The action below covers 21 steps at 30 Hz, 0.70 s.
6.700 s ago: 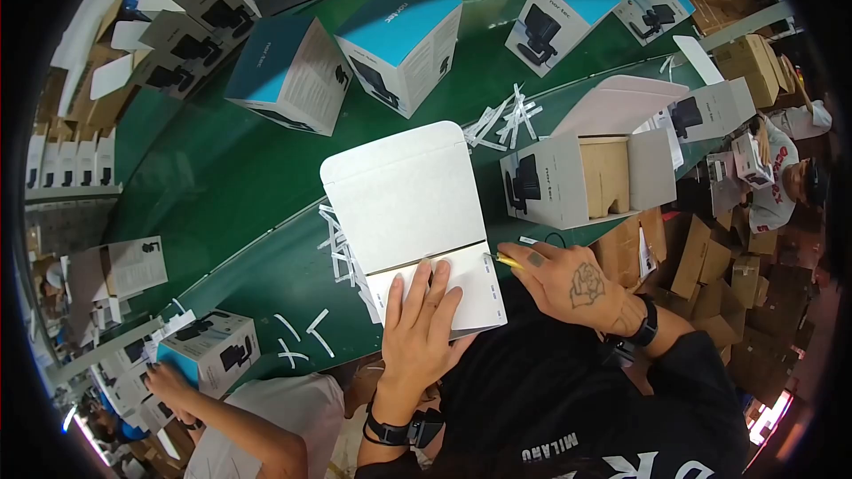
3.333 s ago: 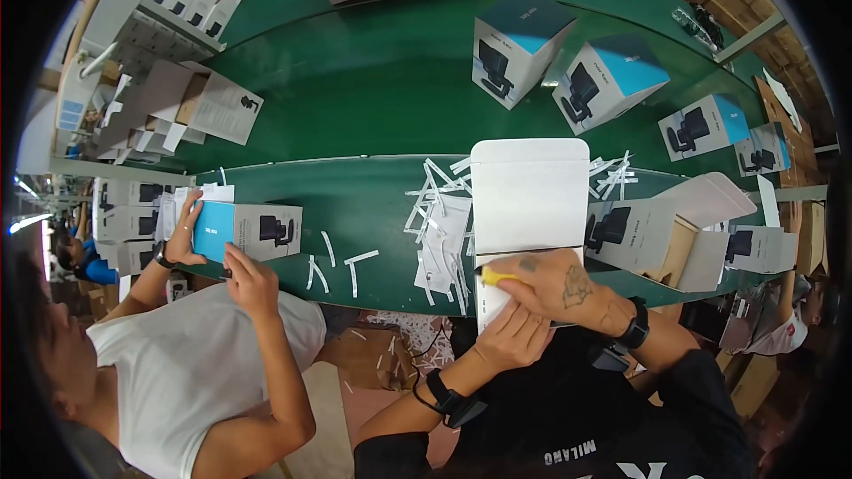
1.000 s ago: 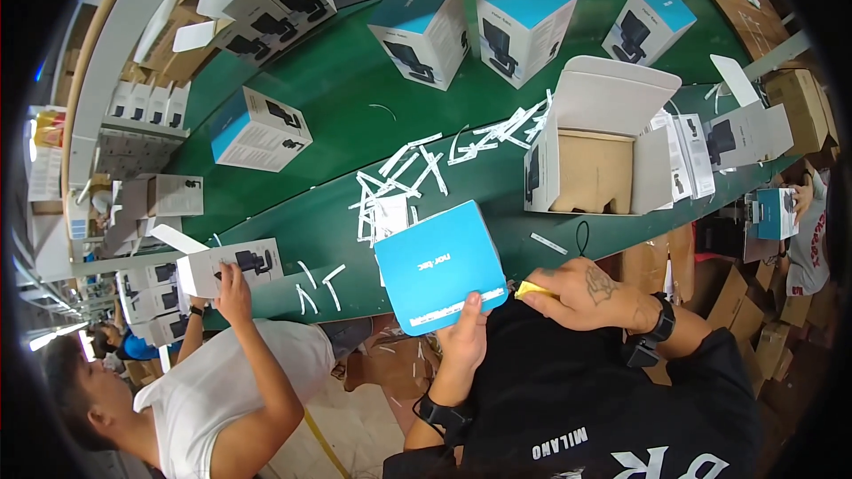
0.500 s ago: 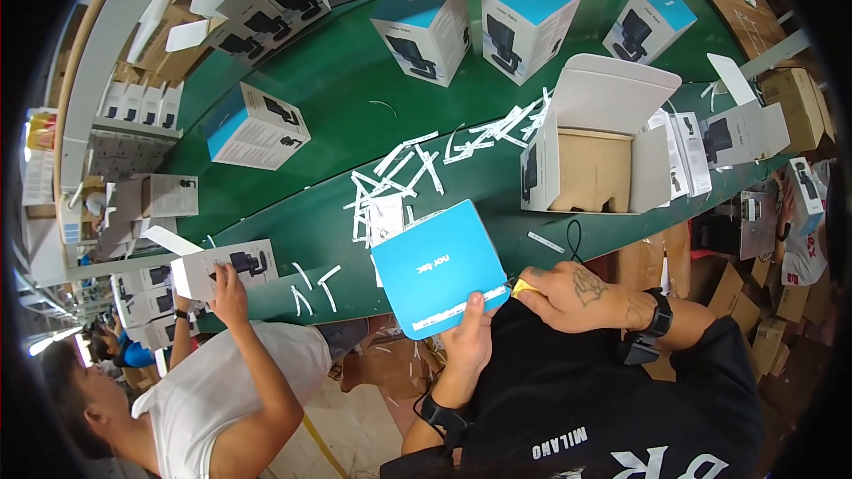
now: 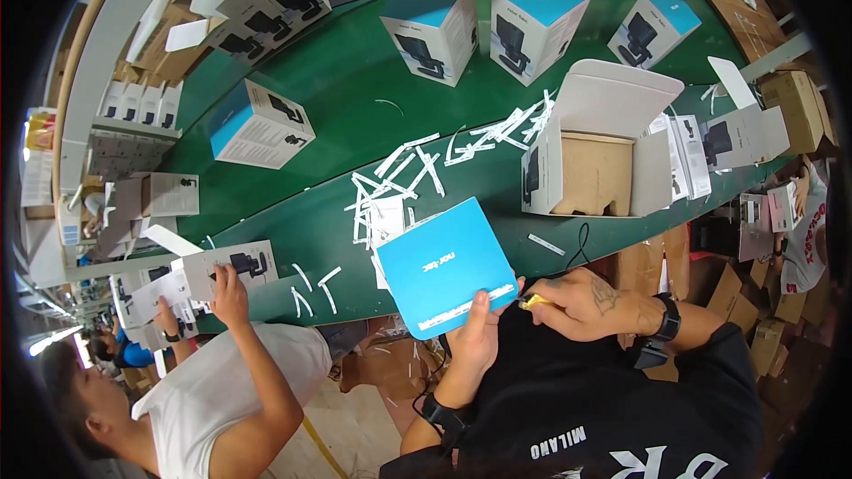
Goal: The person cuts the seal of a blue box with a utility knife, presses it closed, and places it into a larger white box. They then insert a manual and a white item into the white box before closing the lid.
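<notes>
Head view: over near edge of desk (image 5: 484, 184), left grip (image 5: 470, 348) grasps blue-topped box (image 5: 444, 257); right grip (image 5: 581, 305), clenched round yellow tool (image 5: 533, 302), just beside it.

Left hand (image 5: 473, 346): 4 fingertips hidden under box (image 5: 448, 268); yellow tool (image 5: 534, 301) (perhaps cutter) mostly covered.

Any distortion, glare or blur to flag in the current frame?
Head view: the pale frame at left bows and corners go black; head view: a lamp at lower left is blown out; head view: the blue top looks fairly sharp, without strong glare.
</notes>
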Each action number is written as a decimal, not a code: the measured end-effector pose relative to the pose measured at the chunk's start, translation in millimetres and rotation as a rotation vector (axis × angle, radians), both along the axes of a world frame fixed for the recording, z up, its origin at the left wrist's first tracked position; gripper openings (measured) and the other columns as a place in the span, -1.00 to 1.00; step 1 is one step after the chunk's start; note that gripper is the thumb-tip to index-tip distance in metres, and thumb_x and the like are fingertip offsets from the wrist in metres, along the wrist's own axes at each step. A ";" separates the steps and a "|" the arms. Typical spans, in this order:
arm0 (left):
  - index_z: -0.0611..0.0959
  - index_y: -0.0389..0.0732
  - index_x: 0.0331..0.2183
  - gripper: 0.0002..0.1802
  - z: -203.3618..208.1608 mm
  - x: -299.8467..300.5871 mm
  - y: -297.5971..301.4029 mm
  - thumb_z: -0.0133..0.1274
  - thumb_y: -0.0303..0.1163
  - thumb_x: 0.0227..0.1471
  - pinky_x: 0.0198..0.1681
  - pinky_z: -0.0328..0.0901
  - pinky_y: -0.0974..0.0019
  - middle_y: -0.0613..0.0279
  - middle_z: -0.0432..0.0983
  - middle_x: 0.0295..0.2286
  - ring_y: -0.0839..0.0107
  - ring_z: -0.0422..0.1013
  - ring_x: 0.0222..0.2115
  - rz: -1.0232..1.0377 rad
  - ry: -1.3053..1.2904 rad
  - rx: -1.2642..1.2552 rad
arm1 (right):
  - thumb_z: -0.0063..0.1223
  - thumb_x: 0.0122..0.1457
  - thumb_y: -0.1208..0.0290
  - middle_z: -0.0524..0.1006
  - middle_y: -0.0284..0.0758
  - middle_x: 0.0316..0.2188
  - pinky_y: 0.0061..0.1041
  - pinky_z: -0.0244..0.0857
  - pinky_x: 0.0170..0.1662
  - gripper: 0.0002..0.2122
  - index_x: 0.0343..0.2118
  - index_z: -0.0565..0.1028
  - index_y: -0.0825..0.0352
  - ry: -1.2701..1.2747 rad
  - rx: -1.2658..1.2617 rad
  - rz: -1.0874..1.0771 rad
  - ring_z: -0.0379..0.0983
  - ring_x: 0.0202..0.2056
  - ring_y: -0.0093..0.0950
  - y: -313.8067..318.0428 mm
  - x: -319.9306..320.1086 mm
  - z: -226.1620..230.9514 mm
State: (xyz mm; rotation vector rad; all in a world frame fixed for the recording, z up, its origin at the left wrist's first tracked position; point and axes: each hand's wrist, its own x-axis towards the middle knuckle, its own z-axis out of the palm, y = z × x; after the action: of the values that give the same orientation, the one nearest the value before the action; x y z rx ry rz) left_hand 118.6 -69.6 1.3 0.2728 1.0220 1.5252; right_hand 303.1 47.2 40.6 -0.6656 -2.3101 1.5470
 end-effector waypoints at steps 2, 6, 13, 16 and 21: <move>0.40 -0.29 0.23 -0.52 -1.5 -1.8 -0.3 0.02 -0.29 0.39 0.12 0.50 -0.07 -0.07 0.53 0.04 0.06 0.52 0.06 -0.031 -0.020 -0.013 | 0.07 0.31 0.46 0.58 -0.18 -0.55 -0.24 0.40 -0.44 -0.91 -0.25 0.53 0.36 -0.009 -0.071 -0.030 0.57 -0.52 -0.13 -1.2 -3.5 0.5; 0.39 -0.27 0.23 -0.51 -3.3 0.8 1.7 0.02 -0.29 0.39 0.10 0.51 -0.03 -0.07 0.54 0.04 0.05 0.54 0.04 -0.021 -0.013 -0.034 | 0.09 0.27 0.49 0.61 -0.28 -0.52 -0.33 0.41 -0.47 -0.92 -0.22 0.55 0.34 -0.010 -0.122 -0.117 0.59 -0.54 -0.25 -4.5 -6.3 -4.9; 0.41 -0.27 0.21 -0.55 -16.8 5.7 -0.8 0.01 -0.31 0.40 0.00 0.54 0.04 -0.06 0.54 0.04 0.04 0.56 0.03 0.005 0.061 -0.003 | 0.31 0.11 0.46 0.49 -0.41 -0.55 -0.47 0.35 -0.55 -0.74 -0.11 0.62 0.25 0.028 0.540 -0.187 0.49 -0.62 -0.44 9.9 -10.1 -2.7; 0.42 -0.27 0.19 -0.58 -10.3 10.5 7.5 0.00 -0.34 0.40 -0.05 0.56 0.08 -0.04 0.55 0.02 0.06 0.57 0.01 0.005 0.037 0.018 | 0.39 0.05 0.42 0.42 -0.46 -0.57 -0.47 0.32 -0.57 -0.72 -0.14 0.65 0.19 0.008 0.680 -0.120 0.44 -0.65 -0.46 10.2 -10.0 -14.1; 0.44 -0.26 0.16 -0.64 -5.4 14.6 12.6 0.00 -0.40 0.41 -0.11 0.58 0.14 0.03 0.57 -0.01 0.13 0.58 -0.02 0.023 -0.022 0.017 | 0.39 0.07 0.35 0.45 -0.47 -0.57 -0.44 0.38 -0.54 -0.74 -0.15 0.65 0.17 0.014 0.711 -0.054 0.48 -0.62 -0.45 9.2 -4.2 -6.9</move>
State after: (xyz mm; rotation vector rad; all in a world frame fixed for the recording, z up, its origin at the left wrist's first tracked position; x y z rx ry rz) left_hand 133.3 -57.0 -4.1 0.2561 0.9980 1.5545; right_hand 298.9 56.4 33.7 -0.5063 -2.5535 0.6094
